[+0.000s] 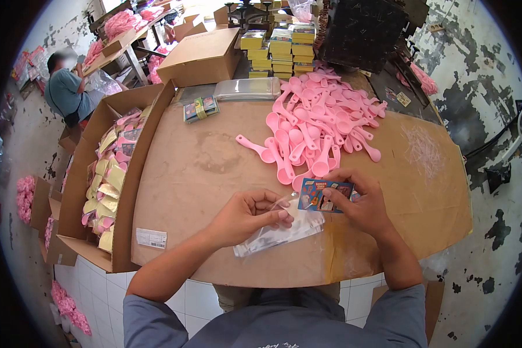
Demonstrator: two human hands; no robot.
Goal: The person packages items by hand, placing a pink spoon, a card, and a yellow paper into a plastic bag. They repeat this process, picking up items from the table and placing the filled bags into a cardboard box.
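pinching card [312, 200] in right hand [366, 203], grip nearly closed; left hand [240, 216] lightly pinches clear bag [289, 199] just beside it, above worktop [214, 152]. looks like a card-and-bag handling step; thin film calls for gentle fingers.

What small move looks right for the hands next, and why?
Probably bring the printed card to the clear plastic and try easing it in, if that is an open bag: the right hand holds the card right beside the plastic at the left hand's fingertips.
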